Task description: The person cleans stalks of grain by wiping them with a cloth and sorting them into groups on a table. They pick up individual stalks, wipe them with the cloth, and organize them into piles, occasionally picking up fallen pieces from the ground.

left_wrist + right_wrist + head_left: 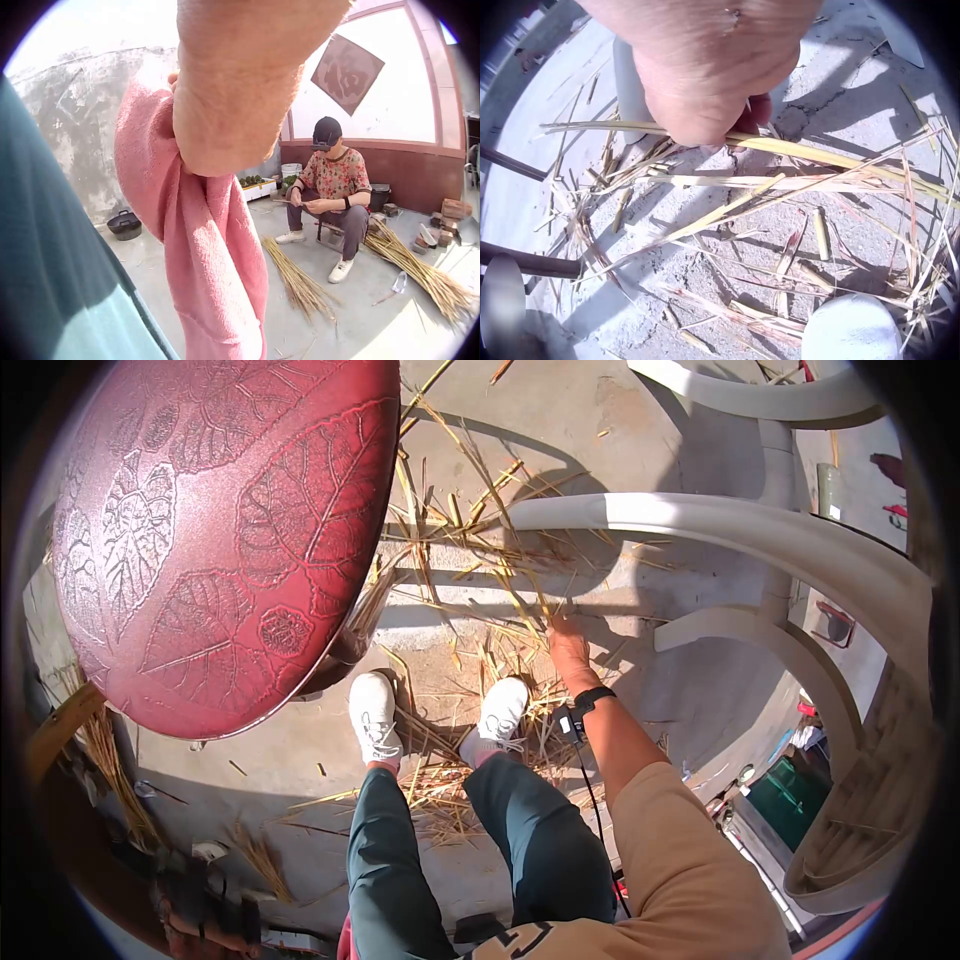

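In the right wrist view my right hand (pixel 712 82) reaches down to the ground, and its fingers grip a long yellow straw stalk (pixel 810 152). The head view has the same hand (pixel 568 648) beside the scattered straw (pixel 500 655), right of my white shoes (pixel 374 710). My left hand (pixel 232 97), outside the head view, holds a bunched pink towel (pixel 214 277) that hangs from it. Most of the left fingers are hidden behind the palm and the cloth.
A dark red domed seat with a leaf pattern (pixel 230 540) fills the upper left. White curved bars (pixel 700 520) arch at right. In the left wrist view a seated person (pixel 330 180) handles a stalk near straw bundles (pixel 300 277). A black basin (pixel 124 225) stands by the wall.
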The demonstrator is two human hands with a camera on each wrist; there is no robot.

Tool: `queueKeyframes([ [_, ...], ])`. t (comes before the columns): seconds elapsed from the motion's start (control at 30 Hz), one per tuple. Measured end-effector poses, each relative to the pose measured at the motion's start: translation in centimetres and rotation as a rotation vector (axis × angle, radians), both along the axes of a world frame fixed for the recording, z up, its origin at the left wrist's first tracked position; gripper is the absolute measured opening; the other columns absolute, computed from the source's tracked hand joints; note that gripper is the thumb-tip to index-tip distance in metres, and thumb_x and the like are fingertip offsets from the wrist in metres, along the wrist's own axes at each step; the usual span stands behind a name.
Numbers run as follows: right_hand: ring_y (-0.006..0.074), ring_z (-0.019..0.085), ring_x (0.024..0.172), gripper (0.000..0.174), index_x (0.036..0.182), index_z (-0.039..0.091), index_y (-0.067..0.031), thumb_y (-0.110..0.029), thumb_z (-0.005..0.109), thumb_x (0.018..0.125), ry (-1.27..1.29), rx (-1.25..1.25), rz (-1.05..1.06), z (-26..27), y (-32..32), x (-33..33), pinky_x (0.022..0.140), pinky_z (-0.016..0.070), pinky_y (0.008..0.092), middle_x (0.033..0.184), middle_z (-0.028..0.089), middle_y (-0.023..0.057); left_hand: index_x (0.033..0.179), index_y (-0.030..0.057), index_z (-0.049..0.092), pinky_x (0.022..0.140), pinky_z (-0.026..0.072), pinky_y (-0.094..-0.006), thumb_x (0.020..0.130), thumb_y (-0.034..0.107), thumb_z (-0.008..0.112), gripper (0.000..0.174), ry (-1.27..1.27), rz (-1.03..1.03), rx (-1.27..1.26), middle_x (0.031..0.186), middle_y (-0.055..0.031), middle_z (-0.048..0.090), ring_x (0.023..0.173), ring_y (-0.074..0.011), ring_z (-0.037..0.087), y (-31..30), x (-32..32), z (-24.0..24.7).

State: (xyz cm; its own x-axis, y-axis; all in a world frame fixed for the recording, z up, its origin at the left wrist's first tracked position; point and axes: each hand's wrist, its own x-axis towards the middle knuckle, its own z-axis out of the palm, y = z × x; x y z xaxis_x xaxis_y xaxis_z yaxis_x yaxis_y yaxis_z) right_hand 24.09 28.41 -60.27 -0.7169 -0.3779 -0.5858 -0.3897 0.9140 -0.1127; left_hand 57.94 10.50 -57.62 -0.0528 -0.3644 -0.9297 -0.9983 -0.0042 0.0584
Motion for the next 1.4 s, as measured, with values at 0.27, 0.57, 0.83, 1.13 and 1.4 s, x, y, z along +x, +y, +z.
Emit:
queueKeyframes([
  [0.27,0.035,0.053,0.073,0.014,0.079,0.046,-0.0049,-0.013,0.056,0.073,0.007,0.055,-0.013,17.5,11.2,9.9,0.062,0.0431,0.0446,0.075,0.054,0.0153,0.094,0.0005,0.055,0.057,0.048,-0.0344,0.078,0.021,0.057,0.026,0.09,0.029,-0.04,0.078,-0.0107,0.063,0.065,-0.0247,0.061,-1.5,0.9,9.6],
  [0.57,0.028,0.057,0.076,0.011,0.085,0.052,-0.0076,-0.013,0.048,0.077,-0.19,-0.154,0.201,39.2,9.9,14.1,0.063,0.0473,0.039,0.077,0.056,0.0103,0.095,0.0006,0.055,0.057,0.0481,-0.0339,0.078,0.021,0.057,0.026,0.177,0.199,-0.054,0.079,-0.0098,0.063,0.065,-0.0239,0.061,-4.3,9.8,32.1],
  [0.83,0.0284,0.057,0.076,0.019,0.09,0.053,-0.0087,-0.026,0.053,0.08,-0.212,-0.258,0.257,55.7,10.8,11.5,0.061,0.0463,0.0399,0.077,0.056,0.0098,0.095,0.0006,0.055,0.057,0.0483,-0.0335,0.079,0.02,0.056,0.026,0.339,0.371,-0.16,0.079,-0.009,0.063,0.065,-0.0231,0.061,-9.0,11.6,52.4],
  [1.13,0.011,0.058,0.066,0.008,0.088,0.054,-0.0049,-0.012,0.053,0.084,0.148,-1.088,-0.742,75.3,20.1,0.1,0.059,0.0468,0.0234,0.072,0.059,0.0033,0.096,0.0007,0.055,0.057,0.0485,-0.0331,0.079,0.02,0.056,0.026,0.822,0.379,-0.454,0.08,-0.0081,0.063,0.066,-0.0223,0.061,-12.2,-1.4,65.7],
  [1.4,0.0144,0.061,0.068,0.015,0.09,0.053,-0.0028,-0.017,0.053,0.086,0.323,-1.795,-1.232,78.5,26.0,-5.7,0.058,0.0516,0.0232,0.079,0.061,0.0087,0.091,0.003,0.058,0.049,0.0262,-0.0187,0.083,0.024,0.057,0.022,1.277,0.324,-0.769,0.076,0.0024,0.052,0.06,-0.004,0.037,-16.3,-11.3,75.8],
])
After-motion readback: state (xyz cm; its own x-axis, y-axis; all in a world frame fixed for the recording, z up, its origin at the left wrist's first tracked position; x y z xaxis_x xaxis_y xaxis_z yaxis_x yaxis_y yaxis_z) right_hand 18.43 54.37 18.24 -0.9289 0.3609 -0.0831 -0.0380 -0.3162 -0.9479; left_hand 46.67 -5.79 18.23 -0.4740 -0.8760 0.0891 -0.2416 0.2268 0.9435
